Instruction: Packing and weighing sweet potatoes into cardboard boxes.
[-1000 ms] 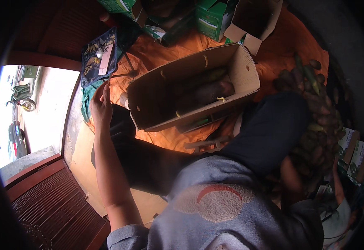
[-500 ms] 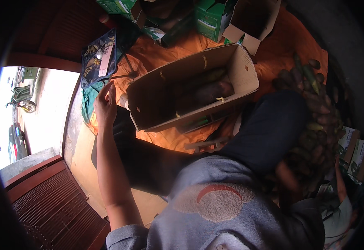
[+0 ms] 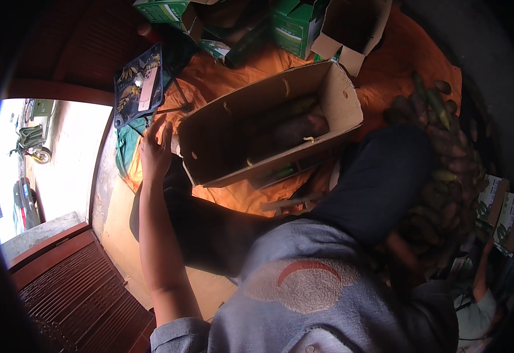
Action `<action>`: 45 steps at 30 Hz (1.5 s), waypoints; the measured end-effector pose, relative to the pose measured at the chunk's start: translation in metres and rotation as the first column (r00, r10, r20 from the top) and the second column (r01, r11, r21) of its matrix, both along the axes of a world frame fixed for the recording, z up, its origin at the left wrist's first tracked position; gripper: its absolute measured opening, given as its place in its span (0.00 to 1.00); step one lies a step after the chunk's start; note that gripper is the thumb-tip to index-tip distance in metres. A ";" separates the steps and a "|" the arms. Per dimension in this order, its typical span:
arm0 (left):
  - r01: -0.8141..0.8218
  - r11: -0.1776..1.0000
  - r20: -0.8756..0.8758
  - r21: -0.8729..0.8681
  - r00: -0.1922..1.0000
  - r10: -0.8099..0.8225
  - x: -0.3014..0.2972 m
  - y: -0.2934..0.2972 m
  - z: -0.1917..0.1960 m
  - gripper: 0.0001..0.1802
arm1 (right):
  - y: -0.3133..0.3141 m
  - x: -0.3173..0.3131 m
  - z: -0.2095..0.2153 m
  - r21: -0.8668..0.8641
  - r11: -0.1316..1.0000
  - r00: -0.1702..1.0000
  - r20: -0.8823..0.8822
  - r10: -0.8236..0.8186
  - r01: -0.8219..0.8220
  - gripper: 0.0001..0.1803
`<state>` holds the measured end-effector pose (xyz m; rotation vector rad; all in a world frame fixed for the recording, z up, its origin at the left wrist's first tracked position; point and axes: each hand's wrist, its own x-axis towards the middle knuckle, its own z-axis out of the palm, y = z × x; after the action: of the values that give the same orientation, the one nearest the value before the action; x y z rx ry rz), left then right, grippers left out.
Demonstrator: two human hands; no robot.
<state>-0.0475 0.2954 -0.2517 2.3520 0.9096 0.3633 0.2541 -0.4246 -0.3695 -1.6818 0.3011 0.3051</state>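
Observation:
My left hand (image 3: 156,146) is raised beside the left end of an open cardboard box (image 3: 346,100), its fingers apart and holding nothing that I can see. Inside the box lie long brown and greenish produce pieces (image 3: 298,128); deep shadow covers its left part. Short yellow cords show along the box walls. On the right, my right hand (image 3: 402,252) reaches low beside a large pile of elongated brown produce (image 3: 439,200), some with green ends. It is dark there, and I cannot make out its fingers.
A patterned tray (image 3: 129,73) with a pink phone (image 3: 148,88) stands beyond my left hand. Green cartons (image 3: 292,29) and an open box (image 3: 357,29) are at the back on an orange sheet (image 3: 398,70). At lower right, another person's arm (image 3: 481,273) shows near white-and-green boxes (image 3: 509,215).
My left hand has dipped slightly toward me, its fingers still apart. My right hand has moved a little at the pile. The other person's arm has shifted lower.

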 end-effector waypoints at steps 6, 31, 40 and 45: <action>-0.085 0.995 -0.261 -0.057 0.963 0.068 0.000 -0.003 0.017 0.23 | 0.042 0.008 0.028 0.122 0.991 0.998 -0.001 -0.064 0.063 0.24; 0.182 0.978 -0.444 -0.100 0.871 -0.208 -0.027 0.017 -0.082 0.12 | 0.350 0.035 0.072 -0.745 0.386 0.656 -0.091 0.749 -0.544 0.18; 0.024 0.984 -0.231 -0.177 0.971 -0.065 -0.024 0.026 -0.027 0.10 | 0.364 0.052 0.117 -0.644 0.487 0.622 0.023 0.783 -0.590 0.14; -0.131 0.919 -0.161 -0.372 0.984 0.075 -0.017 0.052 0.009 0.11 | 0.418 0.061 0.155 -0.727 0.395 0.595 -0.024 0.803 -0.562 0.13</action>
<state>-0.0642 0.3479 -0.2424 1.9939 1.0693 0.0467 0.3152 -0.0066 -0.2142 -2.5155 -0.7181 0.5707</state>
